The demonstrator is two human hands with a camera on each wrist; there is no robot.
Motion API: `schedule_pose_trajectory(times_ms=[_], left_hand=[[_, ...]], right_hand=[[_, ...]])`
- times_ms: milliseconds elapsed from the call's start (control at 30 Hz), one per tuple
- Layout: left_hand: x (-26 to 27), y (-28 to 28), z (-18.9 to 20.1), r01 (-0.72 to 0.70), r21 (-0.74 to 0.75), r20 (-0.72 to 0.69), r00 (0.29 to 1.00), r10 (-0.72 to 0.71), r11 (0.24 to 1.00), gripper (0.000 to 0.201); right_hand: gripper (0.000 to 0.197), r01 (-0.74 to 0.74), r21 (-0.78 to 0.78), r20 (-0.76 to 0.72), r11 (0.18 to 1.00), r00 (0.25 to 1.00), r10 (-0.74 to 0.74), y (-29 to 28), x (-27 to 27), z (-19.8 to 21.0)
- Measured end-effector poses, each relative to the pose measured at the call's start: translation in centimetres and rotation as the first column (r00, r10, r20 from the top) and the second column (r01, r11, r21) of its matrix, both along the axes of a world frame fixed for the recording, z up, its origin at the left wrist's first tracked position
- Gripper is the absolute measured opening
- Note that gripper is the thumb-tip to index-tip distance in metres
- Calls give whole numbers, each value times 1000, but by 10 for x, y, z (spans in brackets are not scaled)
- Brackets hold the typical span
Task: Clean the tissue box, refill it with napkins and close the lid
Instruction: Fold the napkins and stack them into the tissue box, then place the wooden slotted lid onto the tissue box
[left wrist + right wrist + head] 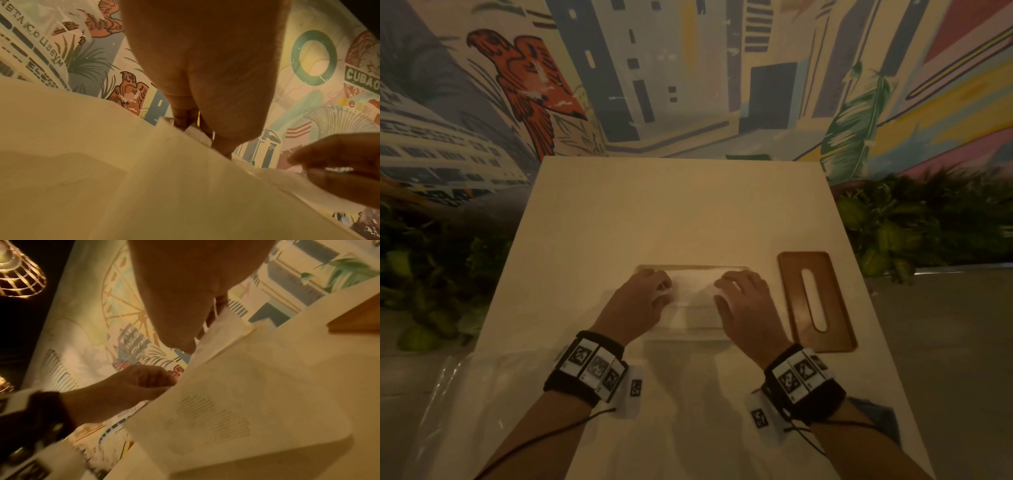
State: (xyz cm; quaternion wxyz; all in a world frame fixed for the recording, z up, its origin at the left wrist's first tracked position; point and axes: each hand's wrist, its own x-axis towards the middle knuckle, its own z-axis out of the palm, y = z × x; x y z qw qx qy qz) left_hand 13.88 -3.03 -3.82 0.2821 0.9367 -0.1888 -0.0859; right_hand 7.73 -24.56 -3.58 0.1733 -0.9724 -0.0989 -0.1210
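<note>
Both of your hands sit on the napkins point(693, 298) in the open box point(690, 330) near the table's point(688, 212) middle: left hand point(638, 301) at nine o'clock of the stack, right hand point(744, 305) at three, fingers curled onto the paper. Most of the box rim hides under them, and both wrist views blur. At three o'clock, just beside the box, the slotted wooden lid point(816, 301) lies flat. Bare tabletop stretches toward twelve; crinkled plastic wrap point(445, 404) lies at seven.

Painted city mural point(688, 68) behind pale table point(654, 212)
</note>
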Motion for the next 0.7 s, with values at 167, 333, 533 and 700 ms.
schedule_pose_trajectory(times_ms=[167, 333, 533, 700], left_hand=[[0, 1, -4, -6, -21, 63, 998, 8, 1000, 21], [-5, 9, -7, -174, 122, 242, 960, 140, 977, 60], [-4, 14, -17, -371, 35, 43, 928, 370, 928, 91], [-3, 19, -19, -373, -43, 13, 927, 374, 927, 84]], right_hand=[[47, -267, -169, -204, 949, 951, 231, 23, -18, -7], [59, -253, -278, -359, 927, 922, 144, 1, -26, -19], [66, 55, -35, -246, 998, 967, -62, -36, -30, -14], [49, 682, 98, -324, 725, 711, -624, -110, -21, -37]])
